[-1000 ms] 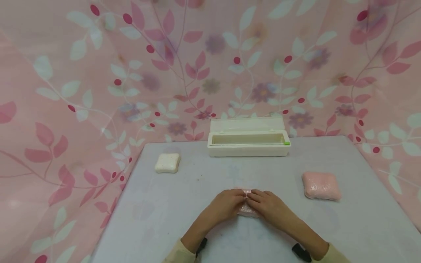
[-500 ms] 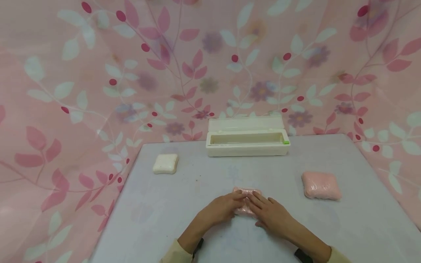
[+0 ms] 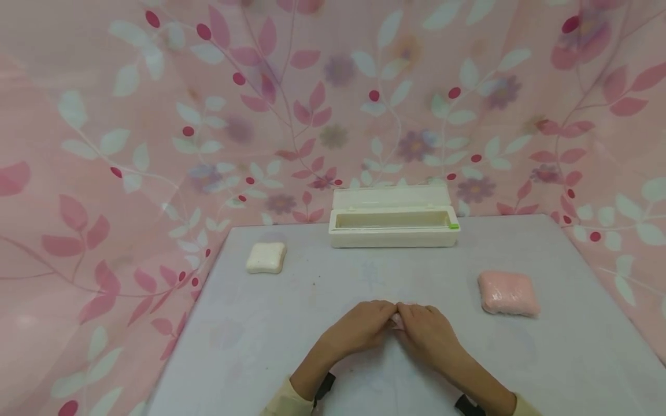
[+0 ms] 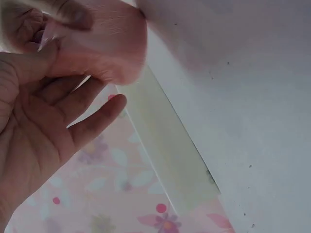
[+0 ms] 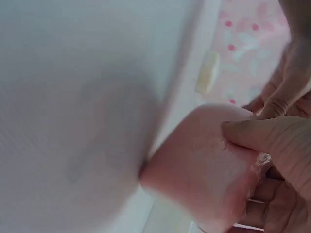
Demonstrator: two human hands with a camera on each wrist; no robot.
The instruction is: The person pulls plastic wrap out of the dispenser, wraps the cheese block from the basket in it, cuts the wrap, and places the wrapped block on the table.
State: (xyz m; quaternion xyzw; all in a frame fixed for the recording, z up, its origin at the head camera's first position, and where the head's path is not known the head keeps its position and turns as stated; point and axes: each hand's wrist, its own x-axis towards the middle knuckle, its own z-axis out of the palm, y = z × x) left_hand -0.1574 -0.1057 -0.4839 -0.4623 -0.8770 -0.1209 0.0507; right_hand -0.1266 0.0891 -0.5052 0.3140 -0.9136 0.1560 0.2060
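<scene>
Both hands hold a pink bar of soap (image 5: 199, 165) in clear plastic film, tilted up with one corner right at the tabletop. My left hand (image 3: 361, 326) pinches it, thumb on the near face and some fingers behind; its little finger sticks out apart in the left wrist view. On the other side, my right hand (image 3: 429, 335) grips it with the thumb (image 5: 248, 135) laid across the face and fingers curled behind. Wrinkled film bunches by the right fingers in the right wrist view. From the head, the hands cover most of the soap.
A second pink wrapped soap (image 3: 509, 293) lies on the right of the white-covered table (image 3: 234, 346). At the back left sits a white soap (image 3: 266, 257). A long white box (image 3: 392, 238) with its lid up and a green clip (image 3: 454, 226) stands at the back, before a floral curtain.
Half a second ago the soap lay flat with spread fingers on top. Now it is tipped up and gripped between both hands. The other objects have stayed put.
</scene>
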